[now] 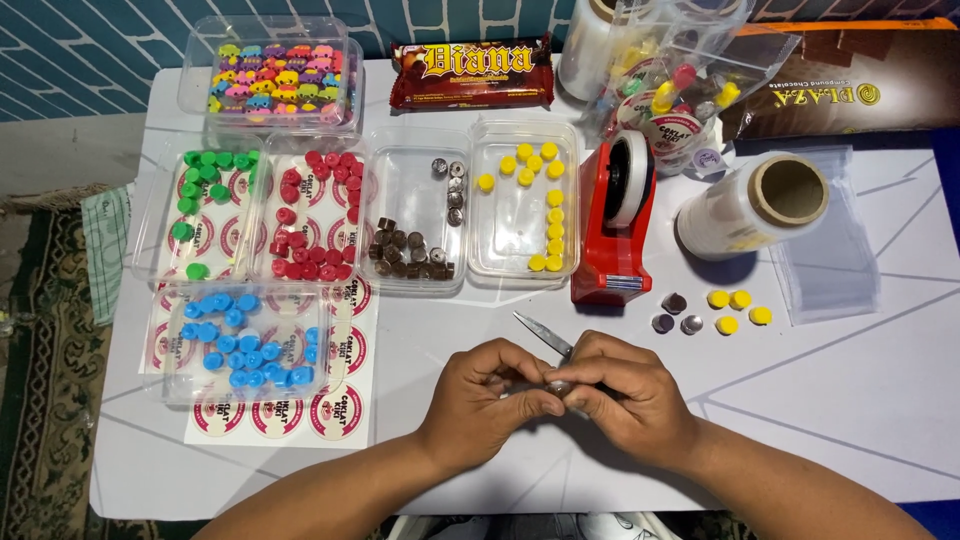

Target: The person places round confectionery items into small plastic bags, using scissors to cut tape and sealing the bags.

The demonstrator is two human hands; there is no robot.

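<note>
Near the table's (850, 400) front edge, both hands pinch one small silvery piece (557, 386); right hand (625, 395) also holds scissors (545, 334), left hand (490, 395) nothing else. It looks light, slippery; grip its rim.

A home craft table (860, 400): trays of coloured candies (250, 340), a tape dispenser (612, 225), a patterned rug (40, 380).

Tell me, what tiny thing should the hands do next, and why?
Probably the left hand and right hand should finish working the small silver piece pinched between their fingers, then set it by the loose pieces. Scissors stick out of the right hand, so go slowly.
</note>
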